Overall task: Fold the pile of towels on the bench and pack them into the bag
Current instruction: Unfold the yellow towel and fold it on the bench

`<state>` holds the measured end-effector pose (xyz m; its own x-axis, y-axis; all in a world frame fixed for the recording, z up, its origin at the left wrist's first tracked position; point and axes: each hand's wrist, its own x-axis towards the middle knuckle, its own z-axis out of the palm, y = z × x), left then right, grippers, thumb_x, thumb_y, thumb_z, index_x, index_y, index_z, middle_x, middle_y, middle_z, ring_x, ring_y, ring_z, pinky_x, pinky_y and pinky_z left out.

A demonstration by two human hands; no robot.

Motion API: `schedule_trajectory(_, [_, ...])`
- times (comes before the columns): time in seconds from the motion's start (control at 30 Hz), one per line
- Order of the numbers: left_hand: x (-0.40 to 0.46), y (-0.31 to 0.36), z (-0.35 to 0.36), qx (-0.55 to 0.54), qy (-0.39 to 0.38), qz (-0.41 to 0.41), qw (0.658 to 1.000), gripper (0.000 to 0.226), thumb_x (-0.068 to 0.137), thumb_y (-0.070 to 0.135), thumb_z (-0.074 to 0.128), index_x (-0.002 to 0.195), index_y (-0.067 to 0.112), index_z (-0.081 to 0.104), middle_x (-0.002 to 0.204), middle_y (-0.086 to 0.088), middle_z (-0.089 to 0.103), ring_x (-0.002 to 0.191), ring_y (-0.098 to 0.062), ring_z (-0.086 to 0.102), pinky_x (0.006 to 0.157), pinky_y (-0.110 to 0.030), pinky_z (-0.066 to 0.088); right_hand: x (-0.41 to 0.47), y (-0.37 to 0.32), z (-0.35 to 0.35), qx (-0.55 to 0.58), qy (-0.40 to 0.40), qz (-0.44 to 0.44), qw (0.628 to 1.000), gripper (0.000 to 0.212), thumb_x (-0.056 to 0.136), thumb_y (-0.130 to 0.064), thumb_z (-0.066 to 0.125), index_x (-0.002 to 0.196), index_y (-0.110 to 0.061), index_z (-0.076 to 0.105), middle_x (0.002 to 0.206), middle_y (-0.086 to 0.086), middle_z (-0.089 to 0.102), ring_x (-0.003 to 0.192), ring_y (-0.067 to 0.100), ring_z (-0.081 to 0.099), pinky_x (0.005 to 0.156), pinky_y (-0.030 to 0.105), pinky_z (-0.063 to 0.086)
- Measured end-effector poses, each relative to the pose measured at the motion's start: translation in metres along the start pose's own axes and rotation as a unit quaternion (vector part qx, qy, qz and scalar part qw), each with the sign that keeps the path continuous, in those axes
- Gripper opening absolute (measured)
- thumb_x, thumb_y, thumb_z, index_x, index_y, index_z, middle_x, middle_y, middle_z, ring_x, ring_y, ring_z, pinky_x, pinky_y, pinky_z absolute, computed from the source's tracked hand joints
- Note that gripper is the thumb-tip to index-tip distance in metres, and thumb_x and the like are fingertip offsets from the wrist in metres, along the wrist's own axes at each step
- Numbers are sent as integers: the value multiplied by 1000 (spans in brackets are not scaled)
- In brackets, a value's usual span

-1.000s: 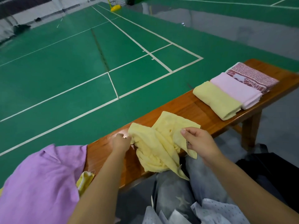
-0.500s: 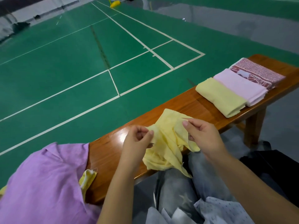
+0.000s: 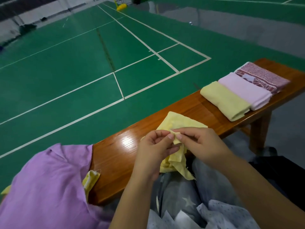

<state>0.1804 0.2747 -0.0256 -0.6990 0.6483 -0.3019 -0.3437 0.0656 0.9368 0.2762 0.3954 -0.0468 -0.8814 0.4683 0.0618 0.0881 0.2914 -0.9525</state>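
Note:
A crumpled thin yellow towel lies on the wooden bench right in front of me, part of it hanging over the near edge. My left hand and my right hand meet above it, and both pinch the same small corner of the cloth between thumb and fingers. Three folded towels lie side by side at the bench's right end: a yellow towel, a pink towel and a red patterned towel. A purple towel is heaped at the left end over another yellow cloth.
Beyond the bench spreads a green court floor with white lines. A dark bag sits on the floor at the lower right, beside the bench leg. My grey trousers and patterned cloth fill the bottom of the view.
My left hand came off the bench and moved right to the towel. Both hands drew together and now pinch one corner; the towel is more bunched than before.

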Motion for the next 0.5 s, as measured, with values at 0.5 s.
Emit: schedule_trajectory(0.5, [42, 3, -35, 234, 104, 31, 966, 10, 96, 15, 56, 103, 10, 59, 95, -7, 72, 83, -20, 70, 74, -31, 58, 3, 28, -9, 158, 50, 89, 982, 12, 94, -16, 56, 93, -19, 68, 88, -5, 72, 88, 10, 66, 79, 30, 54])
